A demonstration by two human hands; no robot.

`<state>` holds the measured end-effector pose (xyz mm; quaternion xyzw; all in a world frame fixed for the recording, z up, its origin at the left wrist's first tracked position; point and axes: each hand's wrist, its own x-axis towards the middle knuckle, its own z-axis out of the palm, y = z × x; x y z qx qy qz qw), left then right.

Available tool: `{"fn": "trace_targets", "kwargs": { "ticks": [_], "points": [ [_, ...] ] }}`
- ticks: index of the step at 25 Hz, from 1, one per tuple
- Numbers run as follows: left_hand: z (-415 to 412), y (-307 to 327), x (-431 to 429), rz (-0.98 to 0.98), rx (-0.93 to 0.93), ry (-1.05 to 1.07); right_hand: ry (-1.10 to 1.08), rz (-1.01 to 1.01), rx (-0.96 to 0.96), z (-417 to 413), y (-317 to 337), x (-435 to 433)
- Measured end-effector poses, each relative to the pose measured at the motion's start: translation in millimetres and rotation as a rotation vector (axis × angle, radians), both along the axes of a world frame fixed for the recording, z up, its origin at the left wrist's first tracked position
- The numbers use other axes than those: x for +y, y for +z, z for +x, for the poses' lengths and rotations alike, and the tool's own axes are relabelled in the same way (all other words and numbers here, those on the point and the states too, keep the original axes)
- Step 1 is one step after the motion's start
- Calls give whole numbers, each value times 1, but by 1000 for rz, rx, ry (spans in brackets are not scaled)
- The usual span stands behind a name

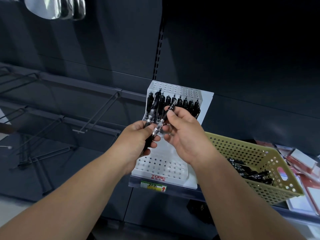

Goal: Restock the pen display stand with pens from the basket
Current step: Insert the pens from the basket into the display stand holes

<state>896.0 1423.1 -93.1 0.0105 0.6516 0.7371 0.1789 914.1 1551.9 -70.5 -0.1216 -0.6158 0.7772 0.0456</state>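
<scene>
The left hand (136,141) gripped a bunch of black pens (152,110) before the white perforated display stand (161,166). The right hand (185,134), just beside, pinched one clear-barrelled pen (167,113). The beige perforated basket (242,148) sat to their right.

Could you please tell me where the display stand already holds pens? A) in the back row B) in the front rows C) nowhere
A: black pens stand along the back row of the display stand, while its front holes in view are bare.
</scene>
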Motion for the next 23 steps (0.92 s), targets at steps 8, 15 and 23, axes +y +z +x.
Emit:
{"fn": "trace_targets", "kwargs": {
  "ticks": [8,15,23],
  "points": [
    [-27,-12,-21,-94,39,176,-185,299,142,-29,12,-4],
    [-37,-19,-30,-45,10,205,-237,571,272,-59,6,-12],
    [-45,-26,-32,-19,3,183,-232,664,284,-75,-1,-19]
  ]
}}
